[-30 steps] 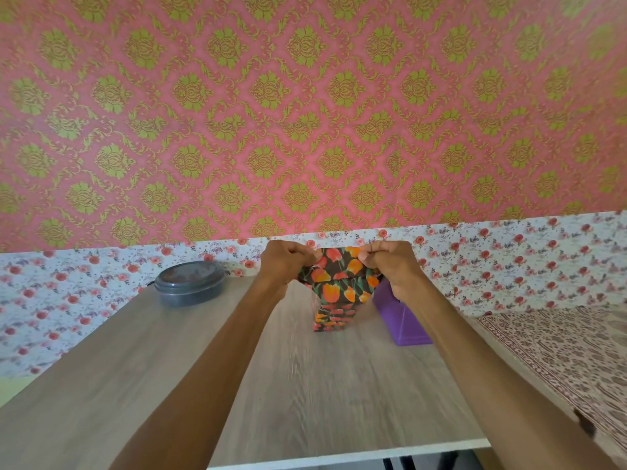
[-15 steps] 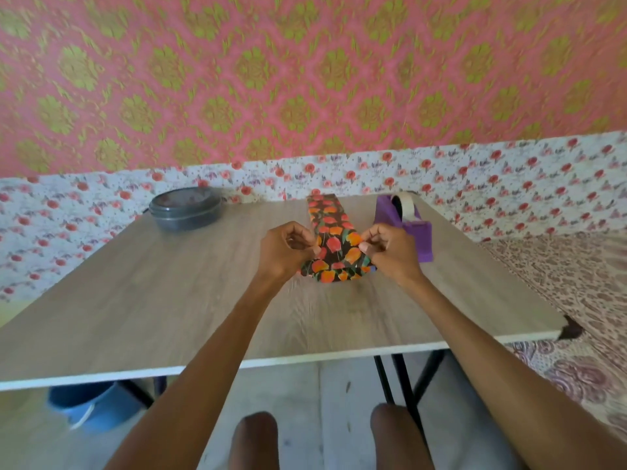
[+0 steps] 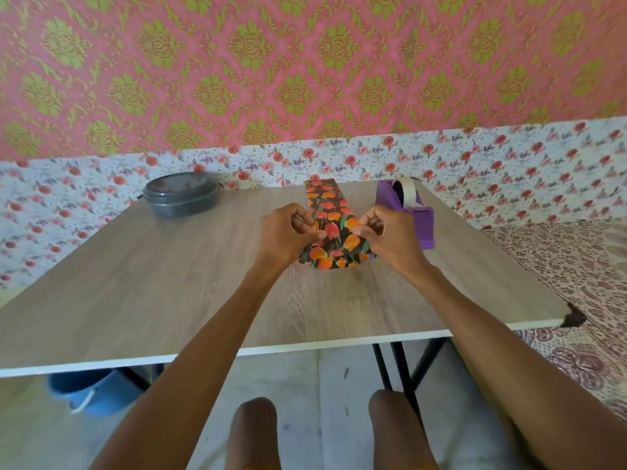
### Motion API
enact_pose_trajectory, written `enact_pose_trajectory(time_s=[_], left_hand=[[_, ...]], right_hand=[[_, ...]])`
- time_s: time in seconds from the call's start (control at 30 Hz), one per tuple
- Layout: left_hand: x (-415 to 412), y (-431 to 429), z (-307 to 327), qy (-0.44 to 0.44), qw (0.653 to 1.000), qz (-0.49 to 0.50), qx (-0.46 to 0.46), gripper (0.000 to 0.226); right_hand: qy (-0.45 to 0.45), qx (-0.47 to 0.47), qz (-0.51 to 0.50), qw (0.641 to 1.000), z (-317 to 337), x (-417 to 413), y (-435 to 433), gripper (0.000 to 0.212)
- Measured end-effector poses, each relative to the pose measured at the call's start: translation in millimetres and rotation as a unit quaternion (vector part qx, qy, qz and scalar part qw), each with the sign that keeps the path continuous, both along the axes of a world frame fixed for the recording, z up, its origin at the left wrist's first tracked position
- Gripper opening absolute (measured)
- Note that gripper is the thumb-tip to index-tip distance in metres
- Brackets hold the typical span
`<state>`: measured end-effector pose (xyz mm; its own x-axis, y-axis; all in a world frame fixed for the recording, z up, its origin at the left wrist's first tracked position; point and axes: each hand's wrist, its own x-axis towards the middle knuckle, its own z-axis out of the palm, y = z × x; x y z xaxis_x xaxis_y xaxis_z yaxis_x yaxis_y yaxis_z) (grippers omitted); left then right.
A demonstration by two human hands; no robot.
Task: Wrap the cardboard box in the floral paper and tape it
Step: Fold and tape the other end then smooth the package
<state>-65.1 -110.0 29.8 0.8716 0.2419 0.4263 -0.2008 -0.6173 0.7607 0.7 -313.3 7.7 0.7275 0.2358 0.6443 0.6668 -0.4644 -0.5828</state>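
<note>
A long narrow box wrapped in dark floral paper (image 3: pixel 330 212) with orange and red flowers lies on the wooden table (image 3: pixel 169 283), pointing away from me. No bare cardboard shows. My left hand (image 3: pixel 288 235) pinches the paper at the near end's left side. My right hand (image 3: pixel 386 237) pinches it at the near end's right side. The near end of the paper flares out a little on the tabletop between my hands.
A purple tape dispenser (image 3: pixel 407 212) with a white tape roll stands just right of the box, close to my right hand. A dark round lidded container (image 3: pixel 181 195) sits at the table's far left. A blue bucket (image 3: pixel 88 391) is under the table. My knees show below the near edge.
The view has tilted down, so the whole table now shows. The wrapped box, held up by its end a second ago, now lies flat on the table with both hands still pinching its near end.
</note>
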Motion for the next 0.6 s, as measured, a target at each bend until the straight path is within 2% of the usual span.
enact_pose_trajectory(time_s=[0.2,0.33,0.5,0.6], left_hand=[[5.0,5.1,10.6,0.034,0.996,-0.045,0.070,0.036],[9.7,9.2,11.5,0.067,0.989,-0.056,0.123,0.030],[11.6,20.6,4.6,0.137,0.965,-0.068,0.211,0.029],[9.9,23.6,-2.7,0.130,0.969,-0.064,0.198,0.029]], right_hand=[[0.011,-0.047,0.043,0.998,3.4,3.0,-10.5,0.023],[0.038,-0.102,0.056,0.992,6.6,4.7,-15.1,0.032],[0.037,-0.144,0.053,0.988,9.2,6.0,-18.9,0.037],[0.008,-0.159,0.039,0.987,3.9,5.7,-20.2,0.038]])
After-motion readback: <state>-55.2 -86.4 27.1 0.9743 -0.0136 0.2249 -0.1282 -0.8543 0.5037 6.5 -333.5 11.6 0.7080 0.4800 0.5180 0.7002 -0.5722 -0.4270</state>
